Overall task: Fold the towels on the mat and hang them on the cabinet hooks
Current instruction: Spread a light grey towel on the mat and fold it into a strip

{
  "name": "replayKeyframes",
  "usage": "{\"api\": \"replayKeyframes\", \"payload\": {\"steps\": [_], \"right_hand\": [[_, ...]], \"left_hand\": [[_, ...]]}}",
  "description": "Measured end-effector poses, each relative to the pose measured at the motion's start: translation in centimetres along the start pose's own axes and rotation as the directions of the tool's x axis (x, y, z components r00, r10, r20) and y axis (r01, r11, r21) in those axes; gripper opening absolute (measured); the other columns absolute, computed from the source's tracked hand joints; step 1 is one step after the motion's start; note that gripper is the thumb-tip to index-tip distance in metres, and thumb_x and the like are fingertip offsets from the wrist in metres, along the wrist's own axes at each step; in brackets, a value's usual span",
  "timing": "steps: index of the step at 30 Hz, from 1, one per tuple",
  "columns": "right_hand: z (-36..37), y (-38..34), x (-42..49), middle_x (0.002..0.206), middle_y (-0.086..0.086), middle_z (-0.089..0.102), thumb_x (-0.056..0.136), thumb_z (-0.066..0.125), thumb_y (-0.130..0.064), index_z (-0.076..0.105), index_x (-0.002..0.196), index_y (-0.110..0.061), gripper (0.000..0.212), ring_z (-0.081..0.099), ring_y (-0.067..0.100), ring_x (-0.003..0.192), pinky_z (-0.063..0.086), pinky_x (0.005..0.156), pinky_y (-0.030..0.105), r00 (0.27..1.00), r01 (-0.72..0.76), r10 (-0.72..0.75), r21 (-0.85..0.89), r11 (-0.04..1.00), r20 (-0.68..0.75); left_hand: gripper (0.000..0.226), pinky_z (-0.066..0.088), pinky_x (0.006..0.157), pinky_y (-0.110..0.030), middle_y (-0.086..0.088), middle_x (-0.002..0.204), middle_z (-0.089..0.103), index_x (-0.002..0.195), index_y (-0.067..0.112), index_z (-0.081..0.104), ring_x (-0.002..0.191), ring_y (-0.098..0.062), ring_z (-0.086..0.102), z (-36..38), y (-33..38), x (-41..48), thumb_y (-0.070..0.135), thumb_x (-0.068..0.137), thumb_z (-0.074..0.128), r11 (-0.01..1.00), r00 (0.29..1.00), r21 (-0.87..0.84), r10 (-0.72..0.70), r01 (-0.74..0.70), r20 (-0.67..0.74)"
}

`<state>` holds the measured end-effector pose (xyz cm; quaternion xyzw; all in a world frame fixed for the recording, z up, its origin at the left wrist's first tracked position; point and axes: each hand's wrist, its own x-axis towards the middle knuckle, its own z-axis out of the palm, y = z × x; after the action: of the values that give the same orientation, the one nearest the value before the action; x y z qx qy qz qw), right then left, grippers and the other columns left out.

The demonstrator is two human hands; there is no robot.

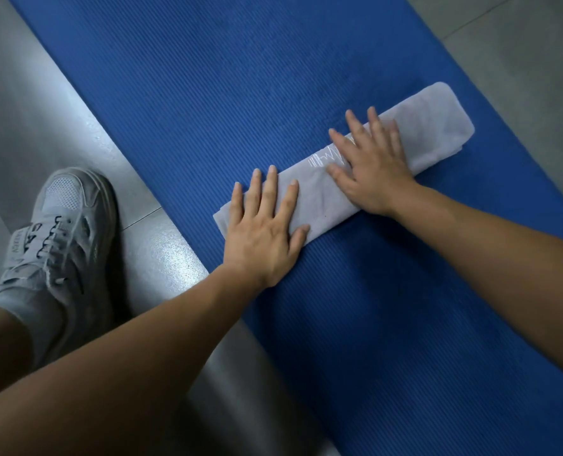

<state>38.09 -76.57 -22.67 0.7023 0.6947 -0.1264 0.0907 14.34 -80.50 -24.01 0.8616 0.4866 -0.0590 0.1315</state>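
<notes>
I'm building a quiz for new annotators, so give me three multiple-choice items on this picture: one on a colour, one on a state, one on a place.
1. What colour is the mat?
A. red
B. blue
C. green

2. How do the left hand and right hand lie on the towel?
A. flat, fingers straight
B. pinching its corners
C. lifted off it

3. Where does the shoe stand?
A. on the mat
B. on the floor beside the mat
C. on the towel

Answers:
1 B, the ribbed mat is blue.
2 A, both palms press the folded towel.
3 B, the shoe is on grey floor, left of the mat.
</notes>
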Motion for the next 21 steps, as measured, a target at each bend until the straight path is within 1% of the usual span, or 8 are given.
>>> {"api": "replayKeyframes", "payload": {"steps": [3, 6, 8, 12, 16, 18, 20, 21], "right_hand": [[0.1, 3.0, 1.3, 0.168, 0.005, -0.003, 0.096, 0.018, -0.066, 0.012, 0.159, -0.027, 0.074, -0.012, 0.029, 0.154, -0.008, 0.123, 0.052, 0.984, -0.179, 0.179, 0.030, 0.983, -0.012], [-0.2, 5.8, 1.9, 0.168, 0.005, -0.006, 0.097, 0.016, -0.067, 0.011, 0.160, -0.027, 0.075, -0.014, 0.027, 0.153, -0.010, 0.122, 0.052, 0.963, -0.267, 0.267, 0.000, 0.964, -0.023], [-0.3, 6.6, 2.2, 0.168, 0.003, -0.007, 0.095, 0.013, -0.070, 0.010, 0.159, -0.030, 0.075, -0.015, 0.025, 0.153, -0.011, 0.121, 0.054, 0.960, -0.279, 0.278, -0.023, 0.960, -0.026], [0.0, 7.4, 2.6, 0.168, -0.003, -0.007, 0.095, 0.017, -0.069, 0.012, 0.158, -0.035, 0.072, -0.015, 0.021, 0.153, -0.008, 0.122, 0.056, 0.969, -0.245, 0.247, 0.074, 0.967, -0.008], [0.3, 7.7, 2.5, 0.168, -0.005, -0.005, 0.095, 0.018, -0.067, 0.014, 0.158, -0.035, 0.071, -0.014, 0.018, 0.153, -0.008, 0.122, 0.054, 0.971, -0.232, 0.236, 0.097, 0.968, -0.034], [-0.1, 7.8, 2.7, 0.168, -0.005, -0.006, 0.094, 0.016, -0.069, 0.012, 0.158, -0.036, 0.072, -0.016, 0.018, 0.153, -0.010, 0.122, 0.054, 0.973, -0.230, 0.232, 0.105, 0.967, 0.000], [-0.5, 7.7, 2.6, 0.168, -0.003, -0.007, 0.094, 0.016, -0.069, 0.010, 0.158, -0.034, 0.073, -0.016, 0.019, 0.153, -0.011, 0.121, 0.054, 0.972, -0.235, 0.233, 0.095, 0.967, 0.032], [-0.7, 7.4, 2.2, 0.168, -0.001, -0.004, 0.094, 0.019, -0.067, 0.014, 0.158, -0.032, 0.073, -0.013, 0.020, 0.154, -0.010, 0.122, 0.054, 0.970, -0.242, 0.243, 0.113, 0.964, 0.011]], "left_hand": [[0.075, -0.003, 0.123, -0.059, -0.014, 0.169, 0.001, 0.162, 0.024, 0.008, 0.156, -0.035, -0.004, 0.4, 0.1, -0.6, 0.066, 0.100, 0.012, 0.998, 0.998, 0.010, -0.063, 0.063, -0.002], [0.076, -0.004, 0.122, -0.060, -0.013, 0.169, -0.002, 0.162, 0.024, 0.006, 0.156, -0.034, -0.006, 0.4, 0.5, -1.0, 0.068, 0.099, 0.012, 0.993, 0.994, -0.011, -0.113, 0.113, -0.003], [0.078, -0.002, 0.122, -0.061, -0.013, 0.169, -0.001, 0.162, 0.024, 0.007, 0.156, -0.034, -0.006, 0.4, 0.5, -1.3, 0.069, 0.099, 0.013, 0.991, 0.991, -0.006, -0.132, 0.132, 0.009], [0.082, 0.000, 0.122, -0.061, -0.012, 0.170, 0.000, 0.162, 0.021, 0.009, 0.156, -0.033, -0.005, 0.5, 0.2, -2.2, 0.071, 0.098, 0.016, 0.986, 0.986, -0.004, -0.166, 0.167, 0.028], [0.083, 0.002, 0.124, -0.058, -0.012, 0.170, 0.001, 0.162, 0.019, 0.013, 0.156, -0.032, -0.003, 0.3, -0.2, -2.6, 0.071, 0.098, 0.020, 0.984, 0.984, -0.037, -0.174, 0.175, 0.035], [0.084, 0.000, 0.124, -0.058, -0.011, 0.170, 0.001, 0.162, 0.020, 0.011, 0.156, -0.032, -0.004, -0.3, -0.1, -2.4, 0.072, 0.097, 0.019, 0.983, 0.983, -0.047, -0.172, 0.175, 0.070], [0.085, -0.006, 0.122, -0.059, -0.011, 0.170, -0.002, 0.162, 0.022, 0.008, 0.156, -0.031, -0.007, -1.2, 0.0, -2.1, 0.073, 0.095, 0.018, 0.982, 0.977, -0.052, -0.172, 0.180, 0.127], [0.084, -0.009, 0.121, -0.059, -0.011, 0.169, 0.000, 0.161, 0.022, 0.009, 0.156, -0.031, -0.007, -1.7, 0.0, -1.8, 0.073, 0.095, 0.020, 0.980, 0.974, -0.064, -0.176, 0.187, 0.146]]}}
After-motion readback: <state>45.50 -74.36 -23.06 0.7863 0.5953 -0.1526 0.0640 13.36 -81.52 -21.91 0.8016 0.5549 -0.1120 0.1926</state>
